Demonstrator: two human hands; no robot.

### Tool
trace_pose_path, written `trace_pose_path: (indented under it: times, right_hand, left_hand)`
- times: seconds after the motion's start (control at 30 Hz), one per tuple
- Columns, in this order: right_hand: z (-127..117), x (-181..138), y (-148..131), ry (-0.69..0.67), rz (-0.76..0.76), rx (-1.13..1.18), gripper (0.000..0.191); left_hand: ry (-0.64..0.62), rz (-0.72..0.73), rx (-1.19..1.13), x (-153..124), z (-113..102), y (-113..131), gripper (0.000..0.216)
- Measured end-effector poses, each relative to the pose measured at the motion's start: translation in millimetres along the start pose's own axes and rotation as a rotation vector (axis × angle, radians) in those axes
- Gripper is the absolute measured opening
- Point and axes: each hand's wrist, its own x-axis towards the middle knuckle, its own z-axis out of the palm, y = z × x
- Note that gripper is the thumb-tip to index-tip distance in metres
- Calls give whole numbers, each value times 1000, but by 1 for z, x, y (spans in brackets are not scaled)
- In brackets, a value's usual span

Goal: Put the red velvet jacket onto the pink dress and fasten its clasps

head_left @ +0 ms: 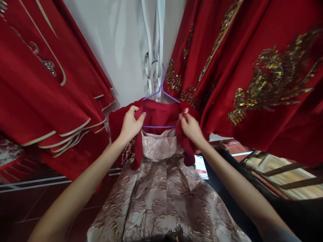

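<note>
The work in hand is the dressing of a hanger: a red jacket point(156, 116) is being settled onto a purple wire hanger point(161, 97), over a pale patterned dress point(161, 188) that already hangs from the same hanger. The hanger's hook is caught on a white scrolled rack point(152, 43) against the wall.

Left hand point(130, 124): the grip is closed, fingers pinching the jacket's left front edge just below the shoulder. Right hand point(190, 127): the grip is likewise closed on a bunch of the right front edge, at the end of the hanger's arm. Both hands hold cloth only; neither touches the wire.

The jacket sits astride the hanger's shoulders, its fronts open and hanging on either side of the dress bodice. A white tag point(201, 167) shows beside the dress, below the right wrist.

Judgement: the step is mid-way; the jacket is on, but not squared. The next move calls for an even pull on both fronts so the shoulders seat level, without unhooking the hanger. Embroidered red gowns point(264, 77) hang close on both sides.
</note>
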Motion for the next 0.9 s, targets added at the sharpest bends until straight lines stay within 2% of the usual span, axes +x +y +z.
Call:
trace_pose_path:
  times: [0.03, 0.1, 0.17, 0.23, 0.27, 0.33, 0.43, 0.57, 0.7, 0.9]
  right_hand:
    - [9, -6, -10, -94, -55, 21, 35]
    - [21, -18, -26, -212, -119, 35, 38]
    - [21, -29, -32, -245, -133, 22, 42]
    - [14, -35, -26, -204, -106, -13, 41]
    - [8, -36, -21, -161, -90, -33, 39]
    - [-3, -35, -9, -68, -90, -58, 32]
    - [-14, -28, 4, 28, -208, -80, 28]
    - [-11, -15, 7, 88, -366, -176, 26]
    - [5, -5, -3, 25, -415, -205, 23]
    - [35, -8, -26, -67, -466, 23, 20]
  left_hand:
    - [-69, 40, 10, -2, 1, 9, 15]
    - [-114, 124, 115, -2, -4, 17, 15]
    - [-27, 205, 287, 3, -14, 13, 17]
    - [71, 279, 427, 13, -26, -1, 22]
    - [83, 311, 468, 18, -31, -9, 24]
    - [13, 342, 486, 26, -37, -23, 29]
    - [-97, 299, 501, 27, -35, -33, 33]
    - [53, 230, 656, 12, -21, -27, 30]
    - [97, 191, 684, -2, -11, -15, 27]
    - [140, 154, 680, -7, -6, -8, 26]
